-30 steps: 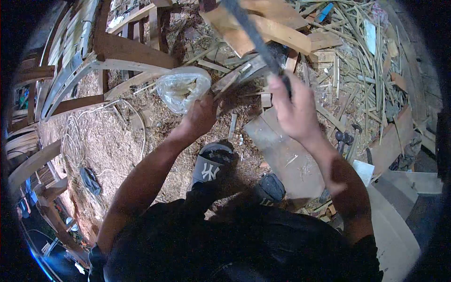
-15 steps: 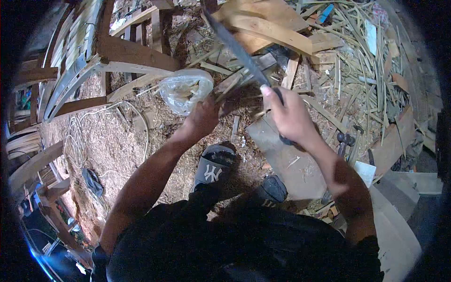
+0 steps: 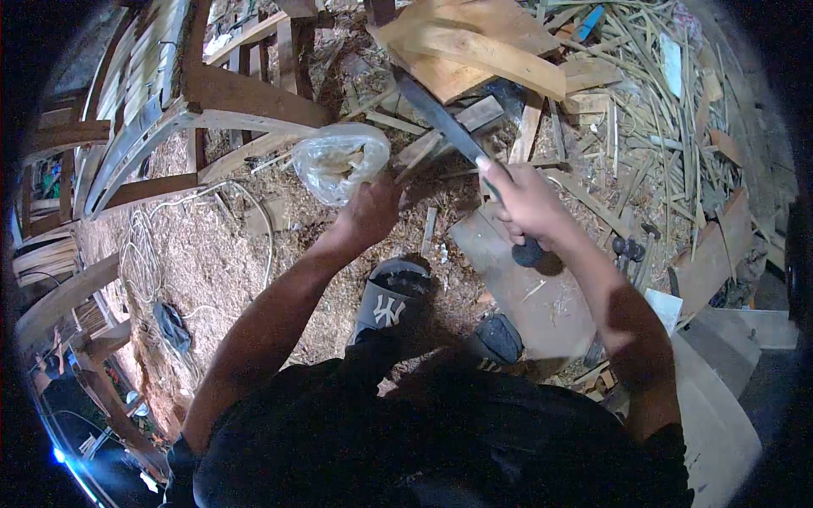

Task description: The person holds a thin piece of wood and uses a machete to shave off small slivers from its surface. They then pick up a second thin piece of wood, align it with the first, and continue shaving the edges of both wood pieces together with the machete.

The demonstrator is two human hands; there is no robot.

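Right hand (image 3: 527,206) wrapped round my machete (image 3: 445,121), pointing 10–11 o'clock; left hand (image 3: 370,213) fisted on wood strip (image 3: 417,159).

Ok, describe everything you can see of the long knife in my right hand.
The long knife has a dark grey blade that looks like metal, and a dark handle ending in a rounded knob. Your right hand grips the handle. The blade slants away from you, tip toward the picture's upper left, and crosses in front of a wooden piece; whether they touch is unclear.
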